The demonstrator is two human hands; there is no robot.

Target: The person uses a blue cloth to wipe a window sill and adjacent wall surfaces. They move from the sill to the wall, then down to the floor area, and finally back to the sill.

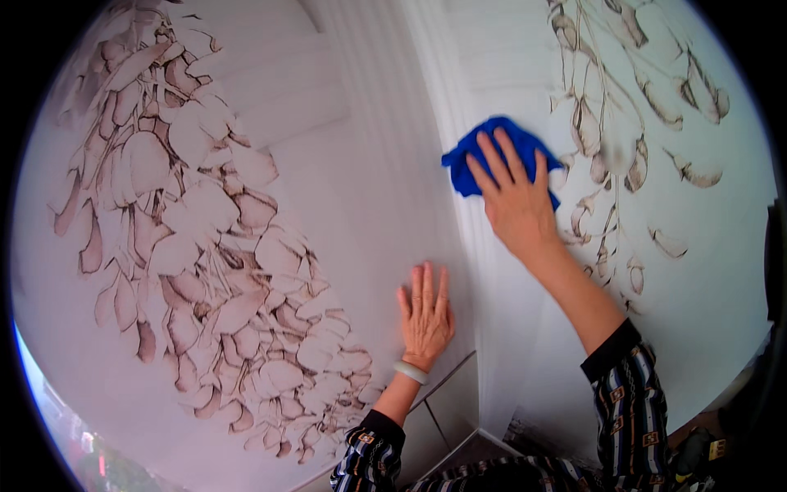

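A crumpled blue cloth (pixel 502 138) lies against the pale wall covering beside the corner where two walls meet. My right hand (pixel 518 205) presses it there, with spread fingers over the cloth and the arm reaching up. Lower and to the left, my left hand (pixel 426 320) rests on the left wall near the corner, fingers stretched upward and nothing in it. A pale bangle (pixel 411 372) circles that wrist. The left wall covering (pixel 311 189) bears brown line drawings of hanging blossoms, and the right wall covering (pixel 574 344) carries similar, sparser ones.
Below my left hand, light tiles or panels (pixel 451 394) with dark seams meet the wall covering's lower edge. A bright, blurred area (pixel 90 455) shows at the lower left. Dark objects (pixel 697 451), too dim to name, sit at the lower right.
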